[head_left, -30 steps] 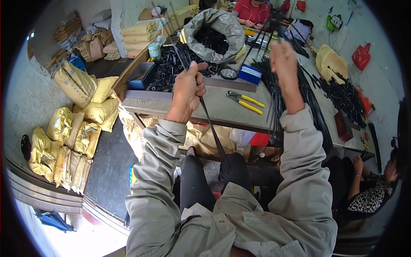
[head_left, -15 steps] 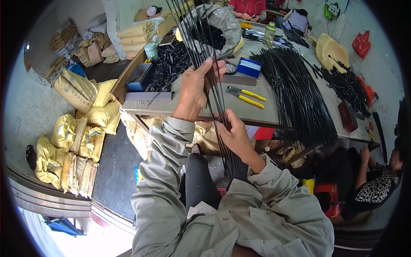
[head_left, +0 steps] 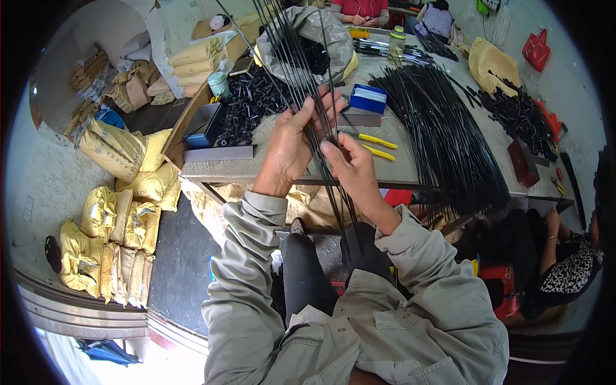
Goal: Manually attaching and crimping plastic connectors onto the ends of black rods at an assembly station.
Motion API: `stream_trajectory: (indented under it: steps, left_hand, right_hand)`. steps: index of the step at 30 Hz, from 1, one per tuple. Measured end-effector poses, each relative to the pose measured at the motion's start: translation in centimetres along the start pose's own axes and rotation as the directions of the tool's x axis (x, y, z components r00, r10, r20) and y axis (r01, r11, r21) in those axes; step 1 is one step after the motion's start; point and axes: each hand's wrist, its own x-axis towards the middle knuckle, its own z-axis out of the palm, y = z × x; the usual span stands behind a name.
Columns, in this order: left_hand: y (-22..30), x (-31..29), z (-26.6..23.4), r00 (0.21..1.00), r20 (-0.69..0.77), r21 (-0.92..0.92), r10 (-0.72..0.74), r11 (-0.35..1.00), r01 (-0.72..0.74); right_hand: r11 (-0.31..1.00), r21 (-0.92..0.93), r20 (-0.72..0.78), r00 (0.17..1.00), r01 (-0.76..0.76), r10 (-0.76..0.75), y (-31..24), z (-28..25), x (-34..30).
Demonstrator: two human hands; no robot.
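A loose bundle of long, thin black rods runs from above the table down toward my lap. My left hand holds the bundle, its thumb across the rods and its fingers partly spread behind them. Lower down, my right hand pinches the rods between thumb and fingers. The rods fan out above my hands, one or two standing apart. Just beyond my right hand, yellow-handled pliers lie on the table, partly hidden by that hand.
Many black rods lie heaped on the right, overhanging the table edge. Small black parts, a grey sack and a blue box are on the table. Yellow sacks stand at left. Other people sit across and at right.
My right hand has moved up the rods, closer to my left hand. The rods are spread wider at the top, and the view has shifted slightly.
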Motion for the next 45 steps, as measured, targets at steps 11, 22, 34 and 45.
stream_trajectory:
  steps: [11,22,34,45]
  left_hand:
    - [0.0,-0.2,0.8,1.0,0.023,0.037,-0.003,0.999,0.002]
    - [-0.7,-0.3,0.8,0.999,-0.013,-0.034,0.052,0.998,-0.053]
    - [-0.6,0.6,0.0,0.983,-0.161,0.031,0.09,0.996,-0.086]
    - [-0.4,1.0,0.7,0.978,-0.189,0.082,0.085,0.994,-0.071]
  right_hand:
    - [0.987,-0.127,0.005,0.995,0.1,-0.1,-0.7,-1.0,1.1]
    - [0.985,-0.162,-0.059,0.996,0.062,-0.073,-1.5,-1.6,-0.1]
    - [0.668,-0.717,-0.107,0.915,0.2,-0.39,-5.1,-11.2,13.7]
    - [-0.264,-0.928,-0.245,0.965,-0.261,-0.093,2.4,-31.0,9.4]
